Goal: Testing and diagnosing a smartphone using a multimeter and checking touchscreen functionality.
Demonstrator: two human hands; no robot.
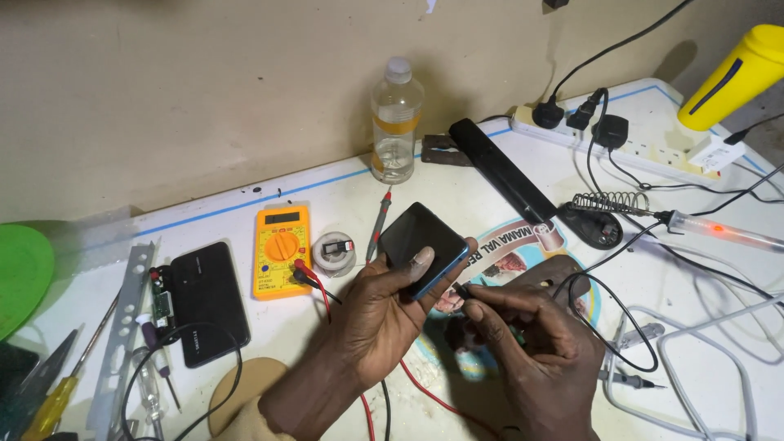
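My left hand (382, 304) holds a dark smartphone (418, 235) with a blue edge, screen up, thumb pressed on its lower face. My right hand (529, 343) pinches a small black cable plug (460, 288) right at the phone's bottom edge; I cannot tell whether it is seated in the port. The black cable (622, 304) loops away to the right over the white table (343, 192).
Left of my hands lie a yellow multimeter (282, 249) with red and black leads, a solder reel (334, 252) and another black phone (207, 300). A clear bottle (395, 122), a soldering iron (719, 230) on its stand, a power strip (645, 140) and screwdrivers (61, 392) are around.
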